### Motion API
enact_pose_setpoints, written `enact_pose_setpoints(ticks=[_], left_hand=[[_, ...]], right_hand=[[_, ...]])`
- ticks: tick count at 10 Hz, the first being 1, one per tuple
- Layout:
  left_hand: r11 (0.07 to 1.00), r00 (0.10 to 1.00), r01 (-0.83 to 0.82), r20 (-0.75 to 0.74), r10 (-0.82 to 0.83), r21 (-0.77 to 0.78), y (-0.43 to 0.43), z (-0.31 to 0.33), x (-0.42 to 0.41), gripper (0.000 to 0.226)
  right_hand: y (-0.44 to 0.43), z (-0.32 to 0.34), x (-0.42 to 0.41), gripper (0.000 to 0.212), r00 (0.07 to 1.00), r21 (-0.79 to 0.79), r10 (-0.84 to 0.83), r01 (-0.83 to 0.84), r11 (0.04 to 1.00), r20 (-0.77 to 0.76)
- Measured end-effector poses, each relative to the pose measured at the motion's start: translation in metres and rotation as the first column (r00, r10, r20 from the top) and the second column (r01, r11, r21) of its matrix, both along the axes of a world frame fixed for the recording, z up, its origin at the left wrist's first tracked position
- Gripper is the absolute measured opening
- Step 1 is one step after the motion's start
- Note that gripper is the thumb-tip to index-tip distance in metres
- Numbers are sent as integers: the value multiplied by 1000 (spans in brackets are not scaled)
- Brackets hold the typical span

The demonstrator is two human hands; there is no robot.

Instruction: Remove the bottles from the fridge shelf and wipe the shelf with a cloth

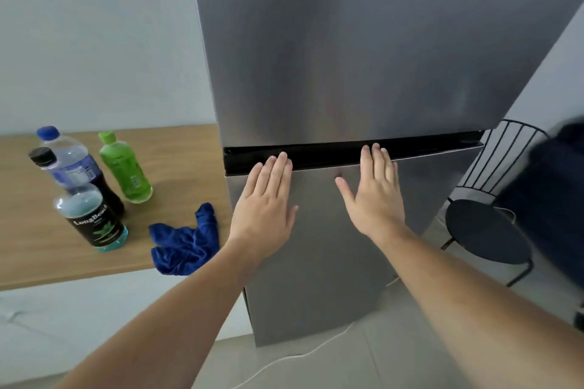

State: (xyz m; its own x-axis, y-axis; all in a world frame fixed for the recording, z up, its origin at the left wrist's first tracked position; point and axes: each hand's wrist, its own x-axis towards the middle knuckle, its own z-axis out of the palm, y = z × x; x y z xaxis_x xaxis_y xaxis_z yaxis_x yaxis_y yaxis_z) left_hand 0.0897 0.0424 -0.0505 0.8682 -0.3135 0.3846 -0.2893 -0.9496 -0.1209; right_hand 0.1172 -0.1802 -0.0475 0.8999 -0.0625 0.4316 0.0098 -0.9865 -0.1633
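The steel fridge [347, 57] stands in front of me with both doors closed, so its shelf is hidden. My left hand [268, 199] and my right hand [376, 189] press flat, fingers straight, on the top of the lower door [316, 262], fingertips at the dark gap between the doors. Several bottles stand on the wooden counter [177, 151] at the left: a green one [126, 167], a clear one with a blue cap [68, 158], a dark one with a black cap [42, 156] and a blue-liquid one with a black label [91, 221]. A crumpled blue cloth [186, 243] lies at the counter's front edge beside the fridge.
A black wire-back chair [486, 230] stands to the right of the fridge. A dark blurred object [556, 199] fills the right edge. A white cable [303, 354] runs across the tiled floor below the fridge.
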Motion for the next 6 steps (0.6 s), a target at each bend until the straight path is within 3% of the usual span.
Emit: enact_pose_setpoints(ticks=[2, 4, 5, 6], left_hand=[[998, 999, -20, 40, 18, 61, 7, -16, 32, 90], [999, 999, -36, 40, 35, 8, 3, -14, 27, 102], [1000, 996, -5, 89, 8, -29, -4, -16, 13, 108], [992, 949, -62, 315, 26, 105, 13, -14, 4, 69]], right_hand=[[10, -9, 15, 76, 999, -7, -46, 46, 999, 22], [8, -10, 10, 78, 1000, 26, -18, 18, 999, -10], [3, 2, 5, 77, 993, 177, 59, -41, 983, -98], [-16, 7, -26, 68, 992, 473, 95, -122, 873, 82]])
